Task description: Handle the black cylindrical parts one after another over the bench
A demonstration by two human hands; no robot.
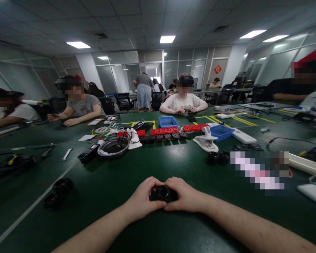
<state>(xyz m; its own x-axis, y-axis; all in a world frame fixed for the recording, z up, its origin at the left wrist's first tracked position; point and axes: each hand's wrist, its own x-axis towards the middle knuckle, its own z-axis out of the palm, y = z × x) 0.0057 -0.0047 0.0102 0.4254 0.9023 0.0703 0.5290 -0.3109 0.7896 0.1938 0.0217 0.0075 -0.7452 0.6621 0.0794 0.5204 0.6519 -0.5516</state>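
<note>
Black round part (pixel 163 193), gripped between left hand (pixel 140 201) and right hand (pixel 186 196), could slip and roll along the worktop (pixel 107 182) if thumb pressure goes uneven.

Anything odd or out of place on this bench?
Mainly the cables, loose and tangled beside the roughly lined-up red strips. No spill visible. The black part between the left hand and right hand shows no obvious damage, though it's dark.

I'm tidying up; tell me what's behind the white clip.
Behind the clip, a blue tray and a red strip show. Whatever the clip's body covers can't be seen.
</note>
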